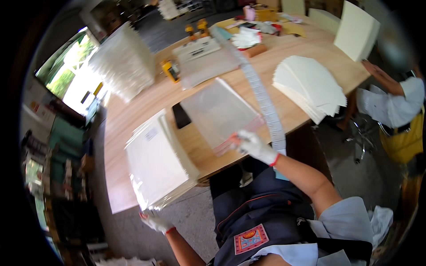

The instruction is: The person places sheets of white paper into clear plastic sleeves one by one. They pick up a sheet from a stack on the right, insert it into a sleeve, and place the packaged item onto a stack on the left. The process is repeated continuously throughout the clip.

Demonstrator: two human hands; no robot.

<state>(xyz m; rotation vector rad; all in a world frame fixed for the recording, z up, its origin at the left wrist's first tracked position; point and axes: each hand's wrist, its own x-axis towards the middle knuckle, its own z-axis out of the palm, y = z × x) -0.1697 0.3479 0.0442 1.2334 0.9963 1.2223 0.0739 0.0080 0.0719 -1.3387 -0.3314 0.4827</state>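
Observation:
My right hand [257, 147], in a white glove with a red cuff and bare fingertips, is over the near edge of a pile of clear plastic bags [219, 113]. Its fingers are bent together, slightly blurred; whether they pinch a bag is hidden. My left hand [156, 223], gloved the same way, is below the table edge with its fingers stretched toward the near corner of a stack of white sheets in clear bags [157, 159]. That stack overhangs the front edge a little. Between both piles lies a flat black object [180, 116], partly against the bags.
A printed measuring strip [262, 97] runs across the table [120, 181]. Fanned white sheets [308, 82] are on the right. Behind are a tall wrapped pile [124, 62], a yellow tool [170, 71] and loose gloves [246, 38]. A co-worker's hand [377, 71] touches upright boards [357, 31].

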